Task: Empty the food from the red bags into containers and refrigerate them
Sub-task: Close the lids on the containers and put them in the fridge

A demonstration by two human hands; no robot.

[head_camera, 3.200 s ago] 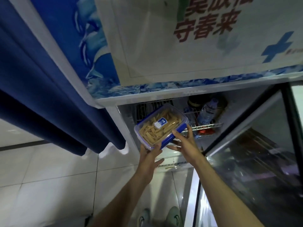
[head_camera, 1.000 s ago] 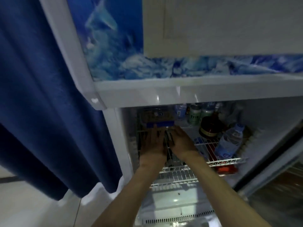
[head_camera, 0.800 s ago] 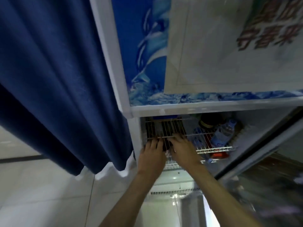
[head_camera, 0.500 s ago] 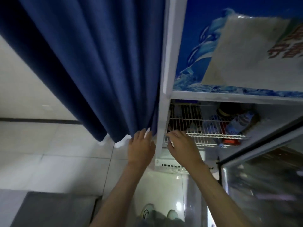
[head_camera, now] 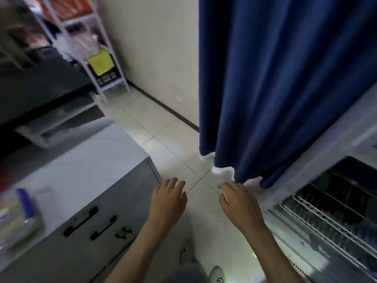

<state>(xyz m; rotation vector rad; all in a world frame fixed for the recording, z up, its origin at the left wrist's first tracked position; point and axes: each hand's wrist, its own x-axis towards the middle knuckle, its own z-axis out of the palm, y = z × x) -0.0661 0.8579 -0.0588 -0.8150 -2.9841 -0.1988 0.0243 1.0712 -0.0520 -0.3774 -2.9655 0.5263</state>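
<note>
Both hands empty, fingers spread: left hand (head_camera: 168,198) and right hand (head_camera: 237,201) hover palm-down over tiled floor (head_camera: 163,127). Open fridge (head_camera: 326,211) at 4 o'clock, container not visible. Grey counter (head_camera: 77,170) at 9 o'clock, blurry.

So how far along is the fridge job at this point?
Both hands, left and right, are empty and out of the fridge, whose wire shelf shows at the right. In hand: the turn toward the grey counter. Left: a blurred blue-edged box sits there, and the fridge stands open.
</note>
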